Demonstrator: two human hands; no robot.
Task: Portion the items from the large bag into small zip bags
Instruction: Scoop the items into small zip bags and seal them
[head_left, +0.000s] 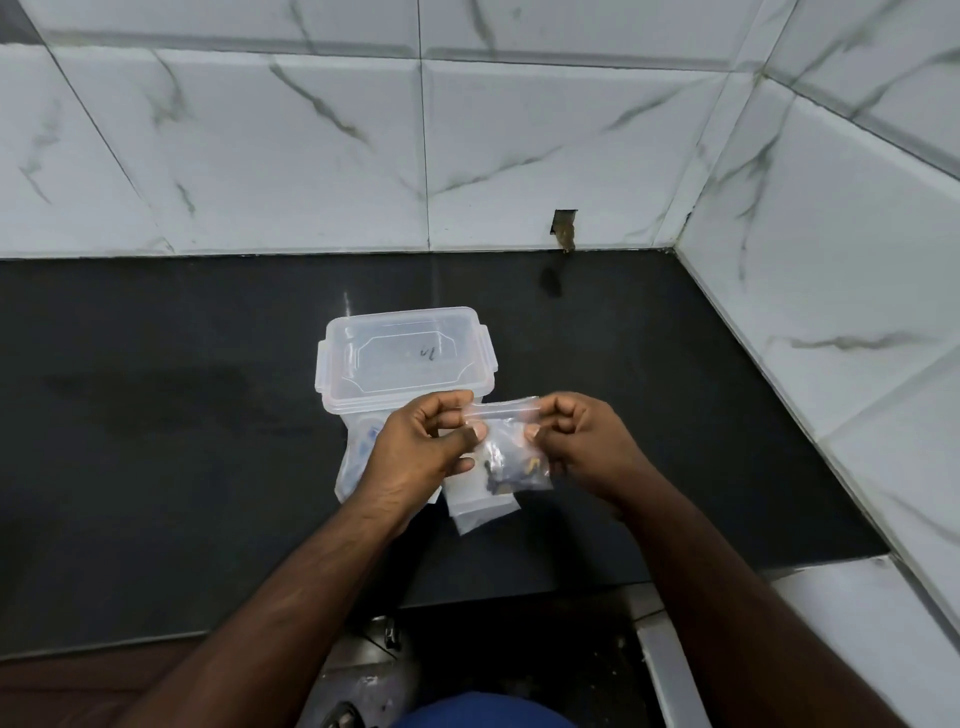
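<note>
At the far left a dull damp-looking smear (156, 395) marks the dark polished countertop (156, 519). Next comes the larger clear plastic bag (353, 457), lying flat on the counter and mostly hidden behind my left hand (426, 447); I cannot tell what is in it beyond a bit of blue. Just behind it stands a clear rectangular plastic box with a clip-on lid (405, 358). My left hand pinches the left end of the sealing strip of a small clear zip bag (511, 452), held above the counter with small dark pieces at its bottom. Below it another small clear bag (483, 512) lies on the counter. My right hand (576, 441) pinches the strip's right end. White marbled wall tiles (831, 260) close the corner.
</note>
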